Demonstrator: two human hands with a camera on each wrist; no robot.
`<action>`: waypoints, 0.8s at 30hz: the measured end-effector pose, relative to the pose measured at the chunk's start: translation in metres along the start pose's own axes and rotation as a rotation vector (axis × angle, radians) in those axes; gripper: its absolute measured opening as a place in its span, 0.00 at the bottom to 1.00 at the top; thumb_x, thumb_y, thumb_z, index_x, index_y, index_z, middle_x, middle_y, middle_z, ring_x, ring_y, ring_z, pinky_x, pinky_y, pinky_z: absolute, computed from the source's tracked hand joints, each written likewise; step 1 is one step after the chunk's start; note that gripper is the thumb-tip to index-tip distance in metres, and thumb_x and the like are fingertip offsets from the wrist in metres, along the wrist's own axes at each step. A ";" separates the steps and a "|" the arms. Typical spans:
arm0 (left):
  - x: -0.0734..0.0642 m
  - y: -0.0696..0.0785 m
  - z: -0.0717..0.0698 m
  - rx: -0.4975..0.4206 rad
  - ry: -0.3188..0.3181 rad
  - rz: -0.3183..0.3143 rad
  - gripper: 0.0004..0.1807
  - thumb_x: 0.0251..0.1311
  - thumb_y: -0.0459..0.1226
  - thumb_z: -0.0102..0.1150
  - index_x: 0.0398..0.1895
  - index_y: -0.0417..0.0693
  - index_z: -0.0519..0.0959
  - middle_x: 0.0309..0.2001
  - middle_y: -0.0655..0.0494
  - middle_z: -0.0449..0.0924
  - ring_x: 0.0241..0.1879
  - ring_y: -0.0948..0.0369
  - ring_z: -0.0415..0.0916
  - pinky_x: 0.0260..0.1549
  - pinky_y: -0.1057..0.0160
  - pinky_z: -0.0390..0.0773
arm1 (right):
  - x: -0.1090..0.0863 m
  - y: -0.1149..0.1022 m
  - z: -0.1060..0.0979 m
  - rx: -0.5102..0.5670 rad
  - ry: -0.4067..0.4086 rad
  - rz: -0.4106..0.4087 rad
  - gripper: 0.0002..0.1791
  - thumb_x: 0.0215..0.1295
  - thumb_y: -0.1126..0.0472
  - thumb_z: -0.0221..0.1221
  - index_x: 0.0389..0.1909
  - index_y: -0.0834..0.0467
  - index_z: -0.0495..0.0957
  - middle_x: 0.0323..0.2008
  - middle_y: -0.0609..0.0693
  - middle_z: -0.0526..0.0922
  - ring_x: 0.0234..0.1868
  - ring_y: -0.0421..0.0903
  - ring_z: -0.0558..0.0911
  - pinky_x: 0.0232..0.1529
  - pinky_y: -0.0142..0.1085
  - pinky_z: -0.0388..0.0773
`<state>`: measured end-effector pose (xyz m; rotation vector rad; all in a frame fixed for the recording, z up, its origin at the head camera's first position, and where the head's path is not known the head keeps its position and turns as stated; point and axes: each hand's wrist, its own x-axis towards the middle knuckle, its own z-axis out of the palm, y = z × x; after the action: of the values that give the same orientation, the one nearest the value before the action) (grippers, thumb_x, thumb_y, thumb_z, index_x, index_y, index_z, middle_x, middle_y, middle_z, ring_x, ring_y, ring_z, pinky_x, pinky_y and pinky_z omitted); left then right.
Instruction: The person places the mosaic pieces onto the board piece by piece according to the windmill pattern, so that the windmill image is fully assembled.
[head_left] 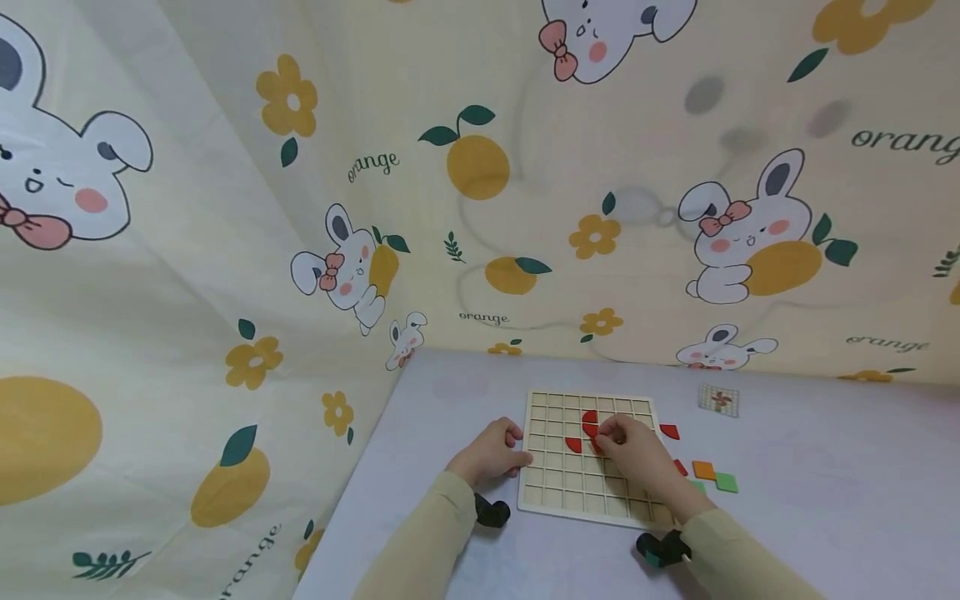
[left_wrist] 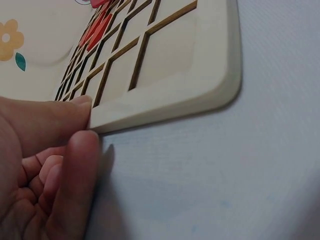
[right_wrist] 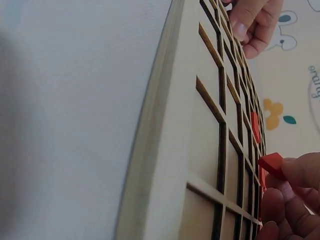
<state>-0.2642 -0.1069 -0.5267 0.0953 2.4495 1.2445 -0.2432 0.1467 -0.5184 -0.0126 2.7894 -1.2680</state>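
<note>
The left hand [head_left: 491, 454] has its grip on the board's [head_left: 553, 477] left edge. The right hand [head_left: 636, 450] pinches a red piece [right_wrist: 272, 164] over the board's middle, near other red pieces [head_left: 573, 445]. It seems best to hold the board still and lay the piece flat.

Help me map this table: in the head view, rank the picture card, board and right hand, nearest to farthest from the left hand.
1. Board, touching the left hand.
2. Right hand, over the board.
3. Picture card, right of the board.
</note>
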 end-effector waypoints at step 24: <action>0.002 -0.004 -0.002 0.008 -0.013 0.047 0.19 0.56 0.39 0.69 0.46 0.49 0.71 0.40 0.52 0.68 0.26 0.62 0.76 0.37 0.61 0.70 | 0.005 -0.008 0.017 -0.098 0.072 -0.028 0.08 0.64 0.59 0.62 0.39 0.57 0.76 0.31 0.49 0.76 0.32 0.47 0.73 0.34 0.38 0.72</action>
<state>-0.2663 -0.1108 -0.5293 0.1636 2.4549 1.2501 -0.2468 0.1279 -0.5239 -0.0122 2.9199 -1.1591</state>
